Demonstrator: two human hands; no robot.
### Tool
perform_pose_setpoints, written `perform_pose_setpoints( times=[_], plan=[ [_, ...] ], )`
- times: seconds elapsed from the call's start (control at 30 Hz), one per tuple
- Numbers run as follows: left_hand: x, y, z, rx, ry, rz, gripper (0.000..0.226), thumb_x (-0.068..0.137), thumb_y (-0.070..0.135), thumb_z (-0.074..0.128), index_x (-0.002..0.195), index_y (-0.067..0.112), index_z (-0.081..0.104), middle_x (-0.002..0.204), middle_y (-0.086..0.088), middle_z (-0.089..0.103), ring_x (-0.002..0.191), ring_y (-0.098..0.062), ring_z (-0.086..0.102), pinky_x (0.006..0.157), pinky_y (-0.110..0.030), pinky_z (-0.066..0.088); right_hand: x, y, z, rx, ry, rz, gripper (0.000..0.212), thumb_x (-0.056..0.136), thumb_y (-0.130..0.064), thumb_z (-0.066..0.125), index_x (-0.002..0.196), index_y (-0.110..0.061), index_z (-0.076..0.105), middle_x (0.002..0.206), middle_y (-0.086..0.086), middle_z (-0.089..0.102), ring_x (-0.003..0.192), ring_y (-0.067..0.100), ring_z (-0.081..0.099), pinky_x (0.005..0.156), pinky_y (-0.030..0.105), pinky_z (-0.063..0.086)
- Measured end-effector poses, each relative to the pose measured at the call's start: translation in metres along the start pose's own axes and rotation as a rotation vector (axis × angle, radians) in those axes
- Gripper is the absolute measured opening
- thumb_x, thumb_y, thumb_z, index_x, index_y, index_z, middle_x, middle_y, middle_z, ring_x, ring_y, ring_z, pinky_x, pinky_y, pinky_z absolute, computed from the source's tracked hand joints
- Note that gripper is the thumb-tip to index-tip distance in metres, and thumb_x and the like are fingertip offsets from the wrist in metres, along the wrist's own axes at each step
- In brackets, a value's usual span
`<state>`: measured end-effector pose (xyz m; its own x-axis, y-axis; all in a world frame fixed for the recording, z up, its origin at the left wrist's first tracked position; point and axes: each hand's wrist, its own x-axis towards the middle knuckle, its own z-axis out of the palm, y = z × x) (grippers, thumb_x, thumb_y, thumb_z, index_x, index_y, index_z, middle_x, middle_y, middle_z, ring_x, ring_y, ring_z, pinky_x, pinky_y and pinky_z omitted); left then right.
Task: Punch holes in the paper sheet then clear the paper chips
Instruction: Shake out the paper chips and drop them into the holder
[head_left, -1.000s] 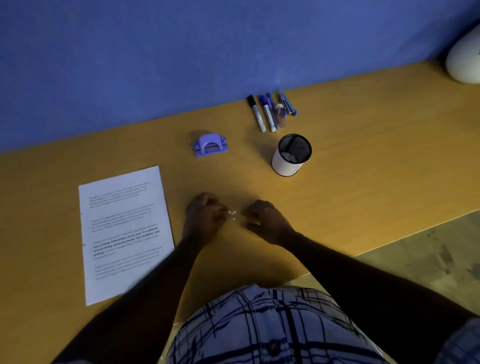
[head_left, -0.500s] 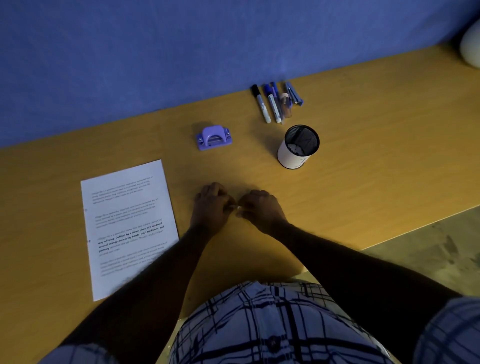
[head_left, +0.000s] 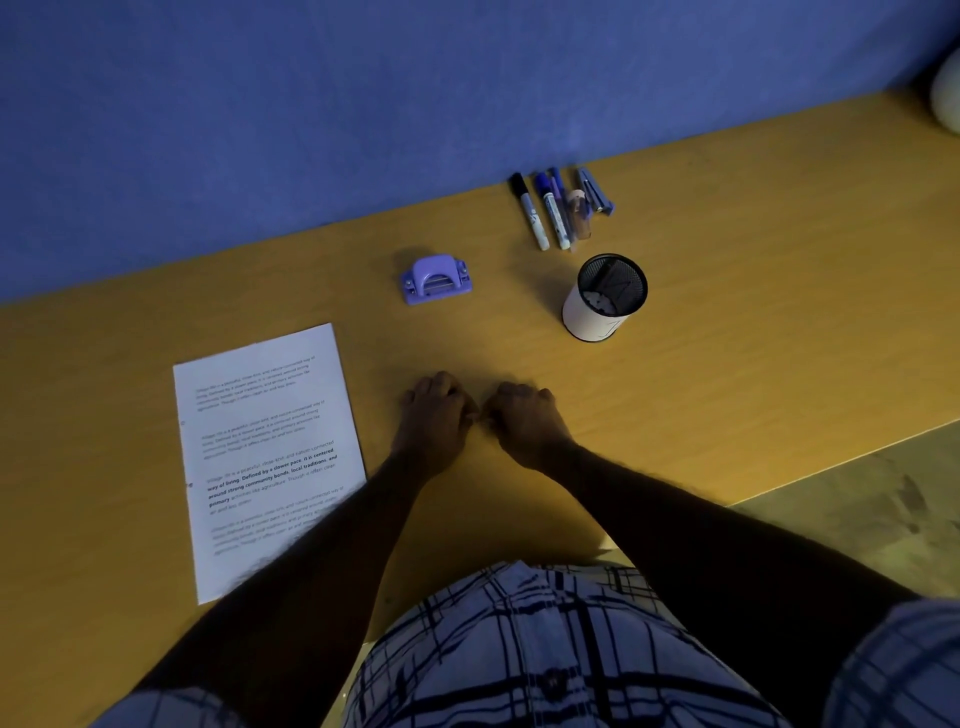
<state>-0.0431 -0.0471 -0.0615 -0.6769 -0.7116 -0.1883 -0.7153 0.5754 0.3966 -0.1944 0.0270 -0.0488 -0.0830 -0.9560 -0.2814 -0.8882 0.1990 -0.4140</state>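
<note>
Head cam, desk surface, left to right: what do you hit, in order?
White printed paper sheet → purple plastic hole punch → black-capped white marker → black mesh pen cup with white sleeve → pale rounded object at the right edge. Left hand and right hand left out: they overlap the punch and marker sideways.

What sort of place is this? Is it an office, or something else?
Probably an office or study desk: a wooden desk against a blue wall, with a purple hole punch, markers, a mesh pen holder and a printed paper sheet.
</note>
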Motion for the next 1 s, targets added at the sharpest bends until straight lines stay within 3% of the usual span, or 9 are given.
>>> perform_pose_setpoints(
  times=[0.2, 0.3, 0.4, 0.5, 0.63, 0.7, 0.8, 0.93, 1.0],
  plan=[
    [0.002, -0.004, -0.007, -0.206, 0.002, -0.046, 0.018, 0.093, 0.028, 0.057, 0.102, 0.014, 0.066, 0.114, -0.006, 0.057, 0.107, -0.021, 0.051, 0.091, -0.033, 0.035, 0.001, -0.001, 0.002, -0.090, -0.060, 0.056, 0.027, 0.093, -0.020, 0.050, 0.118, -0.014, 0.057, 0.127, 0.010, 0.054, 0.118, 0.029, 0.052, 0.100, 0.047, 0.037],
    [0.002, -0.003, -0.018, -0.462, 0.044, -0.112, 0.010, 0.093, 0.016, 0.060, 0.096, 0.008, 0.063, 0.098, -0.007, 0.058, 0.093, -0.019, 0.054, 0.085, -0.030, 0.045, 0.001, 0.009, -0.013, 0.107, 0.004, 0.194, 0.022, 0.096, -0.018, 0.049, 0.115, -0.011, 0.059, 0.121, 0.011, 0.056, 0.109, 0.028, 0.055, 0.097, 0.045, 0.044],
    [0.003, -0.001, -0.030, -0.634, 0.054, -0.217, 0.014, 0.096, 0.017, 0.057, 0.100, 0.006, 0.063, 0.096, -0.005, 0.059, 0.089, -0.015, 0.055, 0.071, -0.010, 0.042, -0.006, 0.019, -0.037, 0.380, 0.055, 0.188, 0.015, 0.096, -0.012, 0.051, 0.101, -0.003, 0.062, 0.104, 0.014, 0.060, 0.091, 0.021, 0.053, 0.081, 0.035, 0.043],
    [0.012, 0.010, -0.039, -0.737, 0.074, -0.266, 0.025, 0.097, 0.021, 0.055, 0.112, 0.002, 0.063, 0.102, -0.006, 0.063, 0.094, -0.015, 0.058, 0.073, -0.017, 0.043, -0.015, 0.020, -0.065, 0.718, 0.140, 0.180, 0.012, 0.096, -0.007, 0.054, 0.086, -0.004, 0.061, 0.080, 0.006, 0.057, 0.075, 0.016, 0.050, 0.071, 0.030, 0.039],
    [0.037, 0.041, -0.055, -0.864, 0.145, -0.241, 0.017, 0.096, 0.015, 0.058, 0.106, 0.002, 0.065, 0.093, -0.005, 0.064, 0.083, -0.012, 0.056, 0.074, -0.022, 0.043, -0.015, 0.030, -0.103, 0.902, 0.338, 0.165, 0.013, 0.097, -0.003, 0.053, 0.086, -0.008, 0.059, 0.077, 0.000, 0.057, 0.067, 0.003, 0.056, 0.063, 0.013, 0.043],
    [0.054, 0.060, -0.066, -0.862, 0.155, -0.175, 0.015, 0.095, 0.016, 0.058, 0.102, 0.004, 0.065, 0.088, -0.003, 0.063, 0.076, -0.007, 0.054, 0.071, -0.019, 0.043, -0.012, 0.045, -0.124, 0.871, 0.450, 0.174, 0.018, 0.096, -0.002, 0.053, 0.084, -0.012, 0.061, 0.078, -0.001, 0.059, 0.068, 0.002, 0.057, 0.063, 0.016, 0.044],
    [0.087, 0.090, -0.082, -0.793, 0.161, -0.074, 0.015, 0.095, 0.017, 0.058, 0.099, 0.004, 0.064, 0.085, 0.000, 0.062, 0.075, -0.004, 0.053, 0.063, -0.007, 0.041, -0.001, 0.074, -0.146, 0.746, 0.523, 0.222, 0.013, 0.094, -0.002, 0.054, 0.084, -0.004, 0.062, 0.080, 0.011, 0.059, 0.076, 0.022, 0.055, 0.068, 0.039, 0.044],
    [0.128, 0.130, -0.095, -0.635, 0.165, 0.042, 0.022, 0.094, 0.017, 0.059, 0.099, -0.003, 0.066, 0.089, -0.009, 0.065, 0.081, -0.013, 0.055, 0.065, -0.016, 0.038, 0.011, 0.100, -0.164, 0.479, 0.507, 0.246, 0.009, 0.092, -0.010, 0.058, 0.090, -0.005, 0.065, 0.082, 0.007, 0.063, 0.076, 0.022, 0.057, 0.055, 0.017, 0.038],
    [0.142, 0.141, -0.097, -0.575, 0.153, 0.079, 0.019, 0.092, 0.015, 0.060, 0.100, 0.000, 0.068, 0.095, -0.008, 0.070, 0.085, -0.013, 0.061, 0.070, -0.018, 0.045, 0.014, 0.105, -0.169, 0.381, 0.499, 0.199, 0.013, 0.088, -0.006, 0.058, 0.093, -0.002, 0.070, 0.089, 0.012, 0.070, 0.081, 0.024, 0.063, 0.058, 0.020, 0.041]
  ],
)
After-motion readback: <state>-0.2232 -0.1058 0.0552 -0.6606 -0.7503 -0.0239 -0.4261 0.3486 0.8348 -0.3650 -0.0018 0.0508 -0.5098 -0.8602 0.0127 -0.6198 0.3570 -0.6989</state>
